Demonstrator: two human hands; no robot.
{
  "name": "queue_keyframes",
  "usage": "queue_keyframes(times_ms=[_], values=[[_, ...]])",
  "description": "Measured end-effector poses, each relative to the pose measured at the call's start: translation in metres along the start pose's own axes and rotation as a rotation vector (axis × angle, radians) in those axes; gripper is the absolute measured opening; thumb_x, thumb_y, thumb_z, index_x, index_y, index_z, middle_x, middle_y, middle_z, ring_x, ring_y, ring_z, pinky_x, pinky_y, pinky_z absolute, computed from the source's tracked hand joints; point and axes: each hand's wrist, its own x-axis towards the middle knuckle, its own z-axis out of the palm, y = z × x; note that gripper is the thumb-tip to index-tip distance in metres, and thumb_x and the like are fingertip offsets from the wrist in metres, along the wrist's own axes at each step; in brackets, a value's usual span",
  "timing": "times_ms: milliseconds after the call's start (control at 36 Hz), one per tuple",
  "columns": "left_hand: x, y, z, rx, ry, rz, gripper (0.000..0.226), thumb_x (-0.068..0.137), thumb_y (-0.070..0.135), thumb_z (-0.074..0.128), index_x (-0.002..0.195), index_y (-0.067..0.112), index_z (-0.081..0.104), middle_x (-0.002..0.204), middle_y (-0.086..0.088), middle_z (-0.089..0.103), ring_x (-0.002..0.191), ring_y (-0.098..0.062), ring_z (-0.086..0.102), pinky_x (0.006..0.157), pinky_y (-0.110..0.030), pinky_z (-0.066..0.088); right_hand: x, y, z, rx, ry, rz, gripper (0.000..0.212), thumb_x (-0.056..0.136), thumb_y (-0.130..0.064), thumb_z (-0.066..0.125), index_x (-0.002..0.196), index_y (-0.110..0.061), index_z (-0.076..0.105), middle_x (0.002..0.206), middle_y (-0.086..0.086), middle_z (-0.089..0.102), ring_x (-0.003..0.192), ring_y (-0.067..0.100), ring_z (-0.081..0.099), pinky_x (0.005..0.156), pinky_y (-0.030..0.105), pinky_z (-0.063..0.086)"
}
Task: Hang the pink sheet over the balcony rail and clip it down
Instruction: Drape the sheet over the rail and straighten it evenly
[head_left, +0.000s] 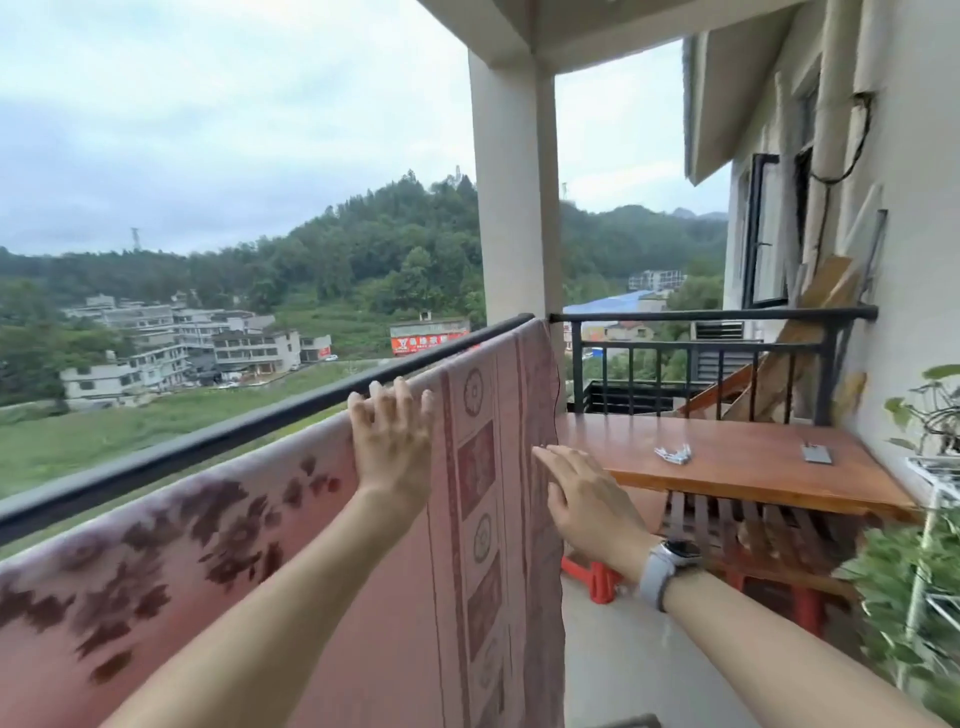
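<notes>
- Sheet (311, 597): pink, dark floral print on the left part, banded border with medallions and rectangles at its right end. It hung over the rail (218, 441), draped down the balcony side, right edge falling near the pillar (514, 208).
- Rail: black, ran diagonally from lower left up to the pillar; bare on top to the left of the left hand, covered by the sheet from about the hand to the pillar.
- Left hand (392, 441): palm flat on the sheet just below the rail, fingers (400, 397) spread and pointing up, tips at the top fold. Not pinching anything.
- Right hand (592, 499): open, fingers held together and extended toward the sheet's right edge, tips touching or just beside it; contact could not be told. Nothing held. Watch (670, 558) with a pale strap on the wrist.
- Tabletop (727, 467): reddish wood, right of the sheet, against the second rail section. Small cluster of silvery clips (674, 453) lay on it, well apart from both hands; a flat grey item (816, 453) lay farther right, kind not identifiable.
- No clip seen on the sheet.
- Green plants (904, 587) at the right edge.
</notes>
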Motion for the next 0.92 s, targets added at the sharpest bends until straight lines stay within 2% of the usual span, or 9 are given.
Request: queue_keyframes(times_ms=[56, 167, 306, 472, 611, 694, 778, 833, 917], values=[[0.042, 0.031, 0.014, 0.008, 0.018, -0.007, 0.079, 0.083, 0.030, 0.051, 0.146, 0.017, 0.004, 0.151, -0.019, 0.009, 0.136, -0.040, 0.015, 0.110, -0.054, 0.015, 0.026, 0.046, 0.015, 0.021, 0.005, 0.027, 0.044, 0.093, -0.015, 0.036, 0.137, -0.018, 0.036, 0.138, 0.000, 0.042, 0.130, 0.015, 0.032, 0.108, 0.030, 0.028], [0.094, 0.062, 0.026, 0.026, 0.012, -0.004, 0.072, 0.087, 0.033, 0.045, 0.145, 0.013, 0.008, 0.151, -0.019, 0.013, 0.132, -0.040, 0.023, 0.108, -0.053, 0.021, 0.060, 0.097, 0.034, 0.048, 0.001, 0.025, 0.042, 0.093, -0.015, 0.037, 0.135, -0.019, 0.039, 0.135, -0.001, 0.046, 0.127, 0.015, 0.035, 0.105, 0.033, 0.032], [0.191, 0.122, 0.053, 0.005, 0.024, -0.042, 0.070, 0.085, 0.031, 0.045, 0.145, 0.014, 0.013, 0.144, -0.013, 0.028, 0.123, -0.033, 0.036, 0.102, -0.046, 0.028, 0.139, 0.191, 0.057, 0.166, 0.018, 0.025, 0.039, 0.094, -0.014, 0.037, 0.133, -0.016, 0.043, 0.132, 0.001, 0.049, 0.124, 0.016, 0.040, 0.103, 0.028, 0.033], [0.300, 0.191, 0.081, -0.010, 0.012, -0.088, 0.064, 0.088, 0.033, 0.045, 0.143, 0.015, 0.018, 0.139, -0.011, 0.035, 0.120, -0.031, 0.040, 0.101, -0.044, 0.031, 0.242, 0.283, 0.068, 0.286, -0.001, -0.017, 0.036, 0.096, -0.016, 0.037, 0.131, -0.016, 0.046, 0.127, 0.002, 0.055, 0.118, 0.016, 0.047, 0.099, 0.031, 0.039], [0.368, 0.230, 0.103, -0.009, 0.050, -0.087, 0.055, 0.094, 0.035, 0.037, 0.143, 0.014, 0.022, 0.129, -0.010, 0.044, 0.111, -0.030, 0.047, 0.093, -0.041, 0.036, 0.329, 0.327, 0.085, 0.358, 0.029, -0.054, 0.031, 0.097, -0.019, 0.039, 0.125, -0.016, 0.052, 0.122, 0.001, 0.059, 0.111, 0.017, 0.054, 0.086, 0.023, 0.042], [0.402, 0.244, 0.115, 0.011, 0.076, -0.101, 0.052, 0.094, 0.030, 0.039, 0.142, 0.015, 0.025, 0.122, -0.007, 0.052, 0.104, -0.027, 0.053, 0.087, -0.037, 0.040, 0.378, 0.344, 0.107, 0.324, 0.021, -0.191, 0.034, 0.095, -0.018, 0.040, 0.128, -0.018, 0.050, 0.125, 0.001, 0.057, 0.116, 0.019, 0.050, 0.092, 0.030, 0.044], [0.438, 0.261, 0.125, -0.014, 0.100, -0.137, 0.044, 0.096, 0.031, 0.038, 0.137, 0.015, 0.033, 0.117, -0.006, 0.057, 0.101, -0.026, 0.057, 0.083, -0.035, 0.042, 0.420, 0.357, 0.125, 0.271, 0.018, -0.330, 0.043, 0.097, -0.026, 0.036, 0.140, -0.021, 0.034, 0.142, 0.000, 0.040, 0.130, 0.018, 0.035, 0.104, 0.033, 0.033], [0.460, 0.272, 0.131, -0.045, 0.124, -0.164, 0.034, 0.097, 0.030, 0.034, 0.126, 0.015, 0.043, 0.110, -0.007, 0.060, 0.097, -0.027, 0.059, 0.075, -0.035, 0.043, 0.442, 0.365, 0.135, 0.240, 0.026, -0.405, 0.048, 0.098, -0.029, 0.034, 0.144, -0.020, 0.024, 0.150, 0.001, 0.028, 0.136, 0.019, 0.026, 0.110, 0.034, 0.027], [0.489, 0.285, 0.136, -0.088, 0.154, -0.206, 0.032, 0.098, 0.034, 0.029, 0.102, 0.014, 0.054, 0.093, -0.006, 0.063, 0.080, -0.027, 0.062, 0.061, -0.031, 0.039, 0.469, 0.384, 0.151, 0.191, 0.052, -0.544, 0.049, 0.096, -0.023, 0.040, 0.143, -0.017, 0.026, 0.150, 0.004, 0.027, 0.137, 0.021, 0.025, 0.111, 0.040, 0.029]])
